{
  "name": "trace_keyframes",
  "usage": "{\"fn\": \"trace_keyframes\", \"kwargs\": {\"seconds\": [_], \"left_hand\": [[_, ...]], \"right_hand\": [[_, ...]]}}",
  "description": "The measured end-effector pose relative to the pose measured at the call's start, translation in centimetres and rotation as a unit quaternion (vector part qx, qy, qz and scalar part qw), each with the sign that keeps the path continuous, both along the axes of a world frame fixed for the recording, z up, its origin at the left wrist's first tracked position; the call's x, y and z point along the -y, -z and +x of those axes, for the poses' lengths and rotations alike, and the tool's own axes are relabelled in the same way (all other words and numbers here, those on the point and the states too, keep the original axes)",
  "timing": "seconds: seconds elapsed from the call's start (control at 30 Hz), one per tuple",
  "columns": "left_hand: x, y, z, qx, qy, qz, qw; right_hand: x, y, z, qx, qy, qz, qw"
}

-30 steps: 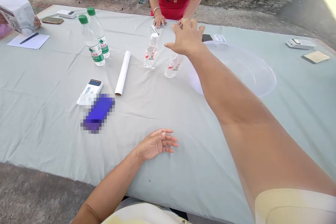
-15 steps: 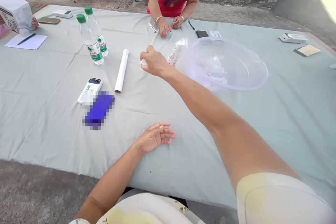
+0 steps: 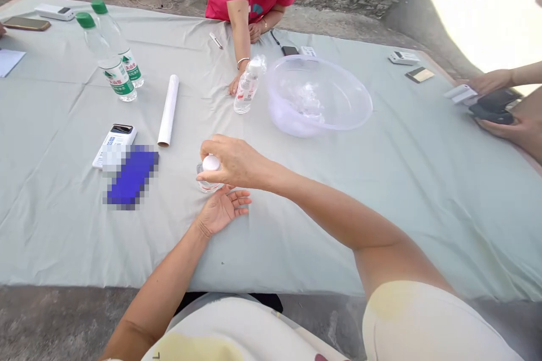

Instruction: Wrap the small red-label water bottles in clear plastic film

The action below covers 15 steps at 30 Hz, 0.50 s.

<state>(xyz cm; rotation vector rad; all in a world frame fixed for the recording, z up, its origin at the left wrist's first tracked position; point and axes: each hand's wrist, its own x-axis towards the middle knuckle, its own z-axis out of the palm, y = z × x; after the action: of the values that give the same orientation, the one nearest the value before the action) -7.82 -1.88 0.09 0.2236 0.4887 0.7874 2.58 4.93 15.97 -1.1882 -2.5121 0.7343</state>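
Observation:
My right hand (image 3: 232, 162) is closed around the upper part of a small clear bottle (image 3: 211, 164) with a white cap. The bottle is close in front of me, and my fingers hide part of it. Just nearer to me, my left hand (image 3: 223, 210) rests on the cloth, palm turned up and fingers apart, holding nothing. Beyond them stands another clear bottle (image 3: 244, 90) with red print and plastic film about its top. A co-worker's hand is right behind that bottle. A white roll (image 3: 169, 110) lies to the left of my hands.
A translucent purple basin (image 3: 292, 121) with crumpled clear plastic in it stands right of centre. Two green-capped water bottles (image 3: 121, 82), a white device (image 3: 110, 144) and a blurred blue item (image 3: 133, 175) are at the left. A person's hands hold objects at the far right.
My right hand has come back toward me with the white-capped bottle, near my left hand. The co-worker's arm now reaches forward to behind the other bottle. The view has shifted right.

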Motion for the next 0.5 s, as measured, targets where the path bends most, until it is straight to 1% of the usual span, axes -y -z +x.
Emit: {"fn": "trace_keyframes", "kwargs": {"seconds": [0.07,0.13,0.17,0.2,0.23,0.3,0.37,0.43,0.47,0.5], "left_hand": [[0.0,0.0,0.0,-0.002,0.001,0.006,1.0],[0.0,0.1,0.0,-0.002,0.001,0.009,1.0],[0.0,0.2,0.0,-0.002,-0.001,0.007,1.0],[0.0,0.2,0.0,-0.002,-0.002,0.006,1.0],[0.0,0.3,0.0,-0.002,-0.001,0.004,1.0],[0.1,0.4,0.0,-0.006,0.004,0.004,1.0],[0.2,0.5,0.0,-0.012,0.009,0.01,1.0],[0.2,0.5,0.0,-0.018,0.013,0.017,1.0],[0.2,0.5,0.1,-0.02,0.014,0.02,1.0],[0.2,0.5,0.1,-0.021,0.016,0.021,0.999]], "right_hand": [[-0.1,-0.3,0.6,0.009,-0.009,-0.021,1.0],[-0.6,-0.8,1.6,-0.01,-0.007,-0.037,0.999],[-1.2,-1.0,2.4,-0.031,0.008,-0.032,0.999],[-1.9,-1.2,3.4,-0.056,0.038,-0.016,0.998],[-3.0,-1.2,4.7,-0.079,0.082,0.011,0.993],[-5.7,-1.0,8.2,-0.104,0.193,0.08,0.972],[-9.1,-0.2,12.6,-0.09,0.299,0.124,0.942],[-12.5,1.1,17.5,-0.032,0.383,0.1,0.918],[-14.0,1.8,19.9,-0.008,0.413,0.082,0.907],[-15.3,2.7,22.1,0.006,0.411,0.062,0.909]]}}
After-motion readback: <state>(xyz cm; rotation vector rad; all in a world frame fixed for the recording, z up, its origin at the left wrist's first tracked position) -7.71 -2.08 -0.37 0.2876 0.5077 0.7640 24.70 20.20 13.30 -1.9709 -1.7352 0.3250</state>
